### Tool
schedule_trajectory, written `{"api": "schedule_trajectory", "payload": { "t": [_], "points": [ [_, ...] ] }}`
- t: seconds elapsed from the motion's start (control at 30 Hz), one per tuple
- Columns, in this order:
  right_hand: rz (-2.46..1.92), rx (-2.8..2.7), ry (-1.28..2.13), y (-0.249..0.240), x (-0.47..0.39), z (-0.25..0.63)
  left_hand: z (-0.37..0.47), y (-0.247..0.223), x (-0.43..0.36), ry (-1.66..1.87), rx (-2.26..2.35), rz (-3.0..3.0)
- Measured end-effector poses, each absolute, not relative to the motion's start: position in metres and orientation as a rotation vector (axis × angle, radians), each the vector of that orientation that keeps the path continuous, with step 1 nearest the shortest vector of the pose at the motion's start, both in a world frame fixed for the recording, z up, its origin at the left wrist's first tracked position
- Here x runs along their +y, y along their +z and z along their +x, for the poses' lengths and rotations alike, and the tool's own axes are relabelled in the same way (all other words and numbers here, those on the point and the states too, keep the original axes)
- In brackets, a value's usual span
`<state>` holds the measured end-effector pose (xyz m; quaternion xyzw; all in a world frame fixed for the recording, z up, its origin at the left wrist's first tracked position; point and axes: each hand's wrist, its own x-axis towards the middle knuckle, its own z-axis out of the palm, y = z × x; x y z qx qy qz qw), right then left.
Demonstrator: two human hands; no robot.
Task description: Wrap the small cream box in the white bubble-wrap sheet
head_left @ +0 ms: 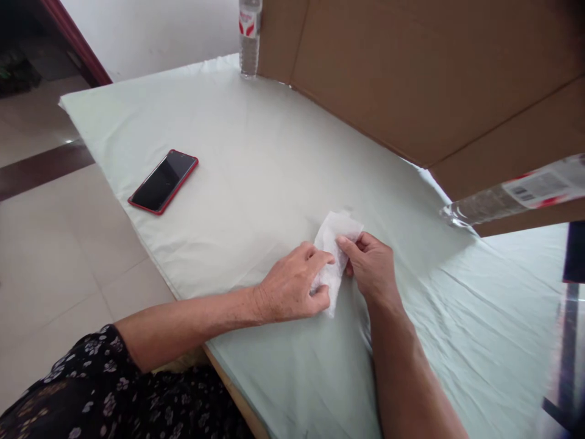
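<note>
A small white tissue-like wipe (333, 244) lies partly folded on the pale green cloth that covers the table (256, 140). My left hand (292, 283) pinches its near left edge between thumb and fingers. My right hand (372, 265) grips its right side with the fingertips. Both hands rest low on the cloth, close together near the table's front edge.
A phone in a red case (163, 181) lies screen up at the left. A large cardboard sheet (425, 73) leans over the back right. One clear water bottle (249, 36) stands at the back; another bottle (516, 198) is at the right. Tiled floor lies left.
</note>
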<state>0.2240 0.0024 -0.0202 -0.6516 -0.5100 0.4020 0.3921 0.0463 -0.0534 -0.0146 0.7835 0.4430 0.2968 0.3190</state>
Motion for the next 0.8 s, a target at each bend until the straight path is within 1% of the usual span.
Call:
{"api": "schedule_trajectory", "payload": {
  "t": [0.3,0.47,0.6,0.8],
  "points": [
    [-1.649,-1.273,1.048,-0.02,0.003,0.223,0.046,-0.014,-0.055,0.708,1.175,2.228],
    [-1.5,-1.064,1.253,-0.022,0.0,0.229,0.046,-0.016,-0.053,0.723,1.16,2.188],
    [-1.376,-1.02,1.42,-0.022,-0.003,0.228,0.045,-0.02,-0.053,0.74,1.156,2.165],
    [-1.253,-0.902,1.405,-0.03,-0.006,0.216,0.046,-0.025,-0.054,0.808,1.152,2.166]
  ]
}}
